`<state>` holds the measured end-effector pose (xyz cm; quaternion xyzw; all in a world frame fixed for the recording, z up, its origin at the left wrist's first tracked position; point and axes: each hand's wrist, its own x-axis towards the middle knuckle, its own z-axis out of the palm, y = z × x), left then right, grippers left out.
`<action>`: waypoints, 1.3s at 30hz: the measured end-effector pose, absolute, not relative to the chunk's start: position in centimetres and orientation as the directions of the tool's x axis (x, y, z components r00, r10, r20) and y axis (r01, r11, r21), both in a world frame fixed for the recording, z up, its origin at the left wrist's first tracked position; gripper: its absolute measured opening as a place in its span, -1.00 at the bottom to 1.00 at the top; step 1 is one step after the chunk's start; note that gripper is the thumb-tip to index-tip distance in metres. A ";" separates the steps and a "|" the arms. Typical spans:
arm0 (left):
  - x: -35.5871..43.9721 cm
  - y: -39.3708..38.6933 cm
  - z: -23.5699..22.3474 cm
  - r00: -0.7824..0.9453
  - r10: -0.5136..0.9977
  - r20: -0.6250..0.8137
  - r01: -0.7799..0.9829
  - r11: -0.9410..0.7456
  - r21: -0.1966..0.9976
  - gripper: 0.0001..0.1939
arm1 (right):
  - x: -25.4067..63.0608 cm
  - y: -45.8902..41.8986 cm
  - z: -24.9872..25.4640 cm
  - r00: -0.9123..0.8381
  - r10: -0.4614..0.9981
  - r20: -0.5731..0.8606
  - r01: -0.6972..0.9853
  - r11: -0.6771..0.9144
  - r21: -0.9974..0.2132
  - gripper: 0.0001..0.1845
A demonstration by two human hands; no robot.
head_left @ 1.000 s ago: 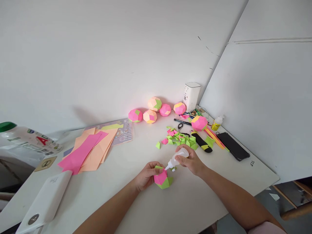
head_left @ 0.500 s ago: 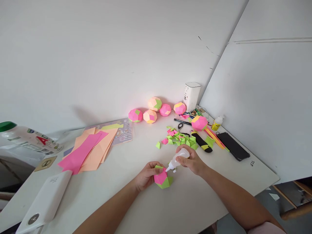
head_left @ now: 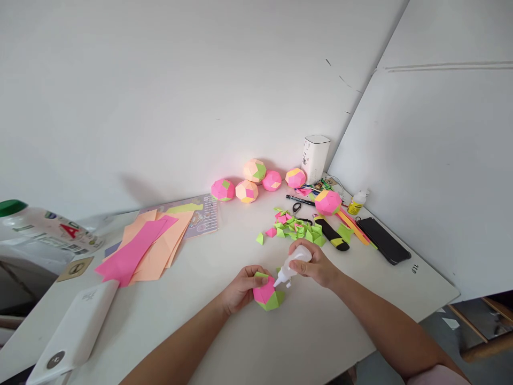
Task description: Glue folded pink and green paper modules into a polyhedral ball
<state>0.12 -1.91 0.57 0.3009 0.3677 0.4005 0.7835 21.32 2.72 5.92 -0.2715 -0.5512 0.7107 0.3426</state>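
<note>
Between the fingers and thumb of my left hand [head_left: 243, 289] is a partly built pink and green paper ball [head_left: 266, 295], just above the table. My right hand [head_left: 315, 263] grips a white glue bottle [head_left: 294, 263], tilted down to the left. Its nozzle tip is at the right edge of the ball's pink face; whether it touches I cannot tell. A small white cap hangs beside the nozzle. Just beyond my hands lies a pile of folded green and pink paper pieces [head_left: 300, 231]. The far side of the ball is hidden.
Several finished paper balls [head_left: 247, 191] sit along the wall. At right are a box cutter [head_left: 332, 233], a black phone [head_left: 382, 240], a yellow-labelled bottle [head_left: 358, 202] and scissors [head_left: 296, 207]. Paper sheets [head_left: 160, 246], a white power bank [head_left: 76, 329] and a green-capped bottle [head_left: 48, 227] lie left.
The glue bottle's nozzle has shifted slightly down along the right edge of the paper ball's pink face. My left hand and the ball stay nearly in place.
</note>
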 end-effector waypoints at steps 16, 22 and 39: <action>0.2 -2.0 0.8 0.392 0.852 -0.347 -0.389 0.496 0.776 -0.83 | 21.2 2.7 5.8 -0.599 0.801 0.006 -0.178 -0.125 -0.976 -0.71; 0.2 -2.0 1.0 0.392 0.850 -0.350 -0.382 0.497 0.779 -0.83 | 21.0 2.7 5.5 -0.561 0.827 0.022 -0.188 -0.102 -0.977 -0.70; 0.4 -2.0 1.2 0.389 0.860 -0.329 -0.459 0.491 0.740 -0.84 | 21.4 4.5 4.5 -0.393 0.914 -0.099 -0.438 -0.281 -0.854 -0.70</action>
